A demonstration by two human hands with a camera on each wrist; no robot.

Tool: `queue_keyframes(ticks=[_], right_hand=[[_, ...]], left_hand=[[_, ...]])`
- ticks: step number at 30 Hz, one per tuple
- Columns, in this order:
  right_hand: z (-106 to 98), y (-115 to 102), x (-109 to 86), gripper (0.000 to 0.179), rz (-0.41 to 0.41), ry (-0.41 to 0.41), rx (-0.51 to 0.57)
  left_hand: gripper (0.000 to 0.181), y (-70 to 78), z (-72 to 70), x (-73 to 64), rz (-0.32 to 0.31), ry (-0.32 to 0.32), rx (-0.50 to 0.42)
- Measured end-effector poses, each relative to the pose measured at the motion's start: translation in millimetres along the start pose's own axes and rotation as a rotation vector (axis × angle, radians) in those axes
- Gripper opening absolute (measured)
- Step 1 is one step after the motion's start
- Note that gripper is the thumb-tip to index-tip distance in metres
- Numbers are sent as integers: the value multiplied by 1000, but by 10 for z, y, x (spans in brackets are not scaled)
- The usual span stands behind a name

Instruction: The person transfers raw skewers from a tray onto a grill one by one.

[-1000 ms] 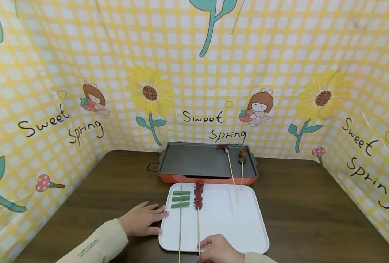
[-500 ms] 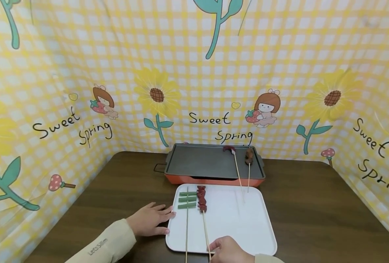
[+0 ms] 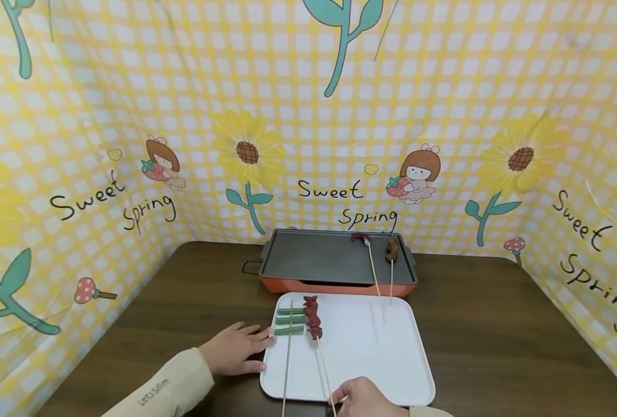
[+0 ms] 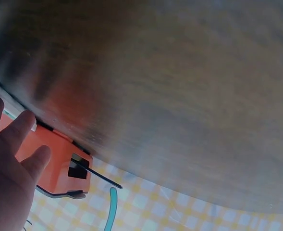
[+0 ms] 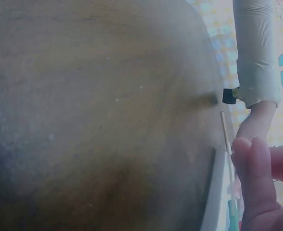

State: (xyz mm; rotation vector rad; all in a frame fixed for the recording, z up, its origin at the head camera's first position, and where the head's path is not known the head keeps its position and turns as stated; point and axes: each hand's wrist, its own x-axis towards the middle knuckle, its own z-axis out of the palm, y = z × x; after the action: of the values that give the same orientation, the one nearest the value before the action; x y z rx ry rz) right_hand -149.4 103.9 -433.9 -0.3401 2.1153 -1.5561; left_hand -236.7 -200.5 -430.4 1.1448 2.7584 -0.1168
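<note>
My right hand (image 3: 363, 399) pinches the lower part of the wooden stick of a red meat skewer (image 3: 313, 318) at the near rim of the white tray (image 3: 381, 359). The folded red pieces lie at the tray's far left, the stick slanting toward me. Their left side meets the ends of the pieces on a green vegetable skewer (image 3: 290, 330), whose stick runs past the tray's near edge. My left hand (image 3: 235, 350) lies with fingers spread, fingertips at the tray's left rim. In the left wrist view, the spread fingers (image 4: 21, 127) show near the orange griddle side.
Behind the tray stands an orange electric griddle (image 3: 313, 255) with a dark plate and a wire handle at left. On its right side lie a curled dark red skewer (image 3: 362, 237) and a brown skewer (image 3: 392, 249), their sticks reaching over the tray. A checked cloth (image 3: 308, 116) surrounds the table.
The red meat skewer's head has swung left against the green pieces, and its stick now slants. My right hand has shifted slightly right along the tray's rim. The left hand stays at the tray.
</note>
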Motion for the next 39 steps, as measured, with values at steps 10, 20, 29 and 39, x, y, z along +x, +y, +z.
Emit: queue_keyframes(ticks=[10,20,29,39], right_hand=[[-67,-163,38,28,23,32,35],[-46,-203,52,27,6,7,22],[-90,-293,99,29,-5,20,97],[-255,-468,287,30,-44,86,61]], left_hand=[[56,-3,10,5,17,28,22],[55,14,-1,-9,7,27,15],[55,7,25,5,-5,22,29],[55,26,4,6,-9,15,21]])
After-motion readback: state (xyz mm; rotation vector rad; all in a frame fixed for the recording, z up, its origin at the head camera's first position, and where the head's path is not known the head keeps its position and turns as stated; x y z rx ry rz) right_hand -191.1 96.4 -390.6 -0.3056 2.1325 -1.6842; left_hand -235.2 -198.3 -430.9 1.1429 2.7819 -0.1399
